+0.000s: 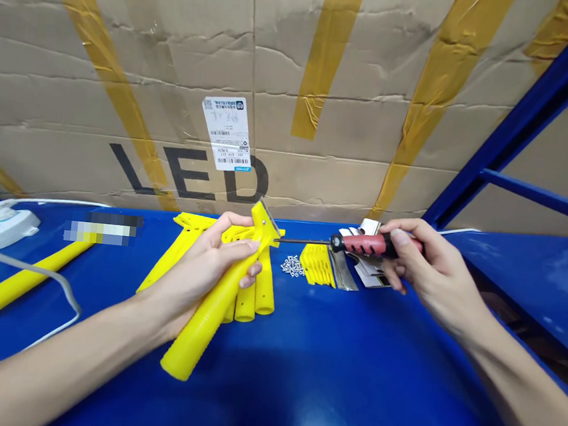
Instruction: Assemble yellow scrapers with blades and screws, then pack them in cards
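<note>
A yellow scraper with a thick round handle is gripped in my left hand, its head tilted up and a thin metal blade along the head's edge. My right hand is closed round the red and black handle of a screwdriver. The screwdriver's shaft points left, and its tip is at the scraper's head; whether it sits in a screw I cannot tell. Behind my left hand lie several more yellow scraper handles. Small silver screws form a pile right of them.
Beside the screws lie a row of yellow plates, metal blades and white-and-dark packets. A yellow tool and a white power strip with cables are at left. A taped cardboard box stands behind the blue table.
</note>
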{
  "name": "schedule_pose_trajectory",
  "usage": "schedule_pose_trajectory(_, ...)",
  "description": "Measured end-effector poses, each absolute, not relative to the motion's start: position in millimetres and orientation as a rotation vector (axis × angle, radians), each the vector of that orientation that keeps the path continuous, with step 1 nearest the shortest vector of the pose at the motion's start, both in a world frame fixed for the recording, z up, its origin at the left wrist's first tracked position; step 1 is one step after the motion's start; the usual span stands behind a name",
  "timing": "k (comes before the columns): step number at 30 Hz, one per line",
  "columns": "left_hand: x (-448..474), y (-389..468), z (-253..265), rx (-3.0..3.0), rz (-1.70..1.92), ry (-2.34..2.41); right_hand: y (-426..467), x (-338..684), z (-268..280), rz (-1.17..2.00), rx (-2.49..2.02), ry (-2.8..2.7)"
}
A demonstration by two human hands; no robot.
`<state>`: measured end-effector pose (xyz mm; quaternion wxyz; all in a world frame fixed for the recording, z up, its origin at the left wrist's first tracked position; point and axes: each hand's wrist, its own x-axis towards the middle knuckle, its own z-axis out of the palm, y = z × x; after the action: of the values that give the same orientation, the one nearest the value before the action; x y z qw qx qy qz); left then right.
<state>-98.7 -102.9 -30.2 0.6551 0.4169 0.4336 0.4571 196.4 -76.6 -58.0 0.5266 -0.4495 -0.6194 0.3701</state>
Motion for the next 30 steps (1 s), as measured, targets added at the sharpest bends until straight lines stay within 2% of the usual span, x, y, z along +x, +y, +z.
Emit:
schedule_pose_trajectory(2, -98.4, -103.6, -31.2, 0.947, 1.028, 0.982, -75.9, 198.1, -58.6, 0.871, -1.135, -1.488)
schedule_pose_trajectory(6, -99.8, -102.9, -30.3, 0.942, 1.060, 0.983, -77.0, 200.9, -59.3, 1.038, -0.970, -1.495)
schedule_pose_trajectory(11, -101.9, -101.9, -30.8, 0.937, 1.055, 0.984, -78.2, 196.9, -59.9, 0.860, -1.122, -1.534)
schedule_pose_trajectory(16, -103.0, -100.4, -31.9, 0.947, 1.080, 0.992, -78.2, 192.9, -59.3, 0.999, -0.972, -1.512)
schedule_pose_trajectory(21, -100.0, -102.0, -32.1, 0.941, 1.020, 0.988, -76.9, 195.3, -60.3, 0.832, -1.142, -1.511)
schedule_pose_trajectory(26, -99.1, -102.9, -31.5, 0.965, 1.062, 0.988, -78.4, 197.4, -58.0, 0.986, -1.014, -1.572)
schedule_pose_trajectory(30, -99.8, -102.1, -31.6, 0.953, 1.030, 0.990, -79.4, 194.5, -56.8, 0.883, -1.143, -1.554)
